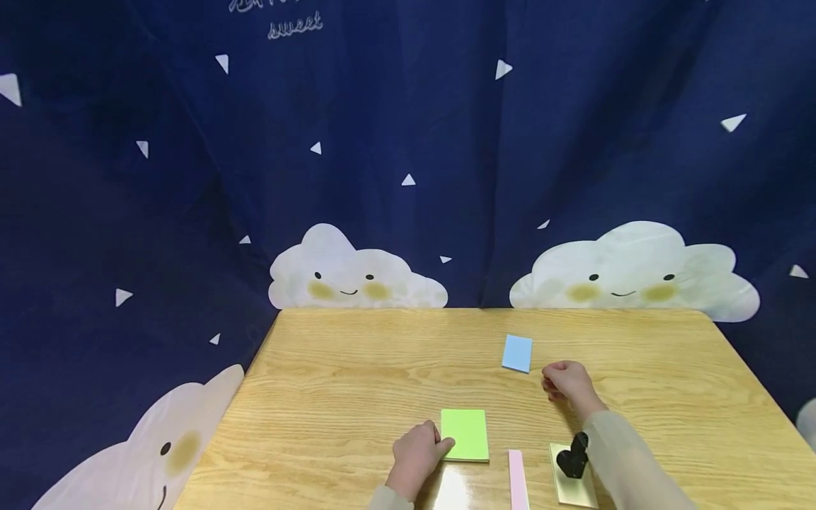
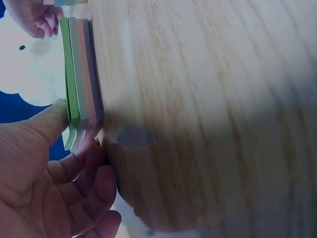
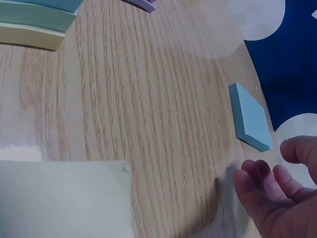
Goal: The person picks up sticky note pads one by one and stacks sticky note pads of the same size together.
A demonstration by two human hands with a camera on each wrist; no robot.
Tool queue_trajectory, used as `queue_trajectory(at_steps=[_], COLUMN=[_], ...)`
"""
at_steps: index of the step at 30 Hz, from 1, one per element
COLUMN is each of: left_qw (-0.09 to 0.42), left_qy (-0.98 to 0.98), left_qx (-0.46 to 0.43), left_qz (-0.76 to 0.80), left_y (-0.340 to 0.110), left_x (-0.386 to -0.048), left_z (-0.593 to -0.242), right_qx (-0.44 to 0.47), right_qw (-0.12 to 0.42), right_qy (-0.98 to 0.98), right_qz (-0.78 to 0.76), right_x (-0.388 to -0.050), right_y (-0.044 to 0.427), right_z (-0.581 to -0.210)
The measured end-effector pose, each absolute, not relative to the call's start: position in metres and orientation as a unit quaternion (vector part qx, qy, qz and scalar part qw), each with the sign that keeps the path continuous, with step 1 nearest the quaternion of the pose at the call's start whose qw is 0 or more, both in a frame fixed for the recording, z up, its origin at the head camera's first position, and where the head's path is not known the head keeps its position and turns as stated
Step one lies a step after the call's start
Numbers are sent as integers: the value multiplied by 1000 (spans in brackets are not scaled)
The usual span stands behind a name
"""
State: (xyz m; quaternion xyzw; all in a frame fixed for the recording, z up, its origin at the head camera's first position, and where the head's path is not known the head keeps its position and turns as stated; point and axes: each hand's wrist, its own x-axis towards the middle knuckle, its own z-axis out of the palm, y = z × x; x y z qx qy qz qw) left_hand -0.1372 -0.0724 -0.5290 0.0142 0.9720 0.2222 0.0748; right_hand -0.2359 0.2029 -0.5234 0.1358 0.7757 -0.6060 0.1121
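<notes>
My left hand (image 1: 417, 453) grips the near left corner of a stack of sticky note pads (image 1: 465, 433), thumb on the bright green top. In the left wrist view the stack (image 2: 81, 74) shows green, pale, orange and dark layers, with a fingertip against its lower edge. My right hand (image 1: 569, 386) is over the table, just right of and nearer than a small blue sticky note pad (image 1: 517, 353). The right wrist view shows loosely bent fingers with nothing between them, apart from the blue pad (image 3: 251, 119).
A narrow pink pad (image 1: 518, 480) lies at the front of the wooden table (image 1: 357, 368). Right of it is a pale yellow pad (image 1: 576, 491), partly covered by a black device (image 1: 574, 459) at my right sleeve. A dark blue cloth (image 1: 395, 106) with clouds hangs behind.
</notes>
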Motion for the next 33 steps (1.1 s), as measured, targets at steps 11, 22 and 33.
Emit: queue_trajectory(at_steps=[11,22,33], left_qw=[74,80,74], left_qy=[970,968,968], left_qx=[13,13,8], left_qz=[232,238,239], left_y=[-74,-74,-75], left_x=[-137,-137,-137], left_z=[-533,-531,-536], right_qx=[138,131,124], right_qw=[105,80,64], right_qy=[785,818,886], right_qz=[-595,-554,-442], right_x=[-244,-255,-255], right_y=[196,187,173], right_z=[-529,-542,-532])
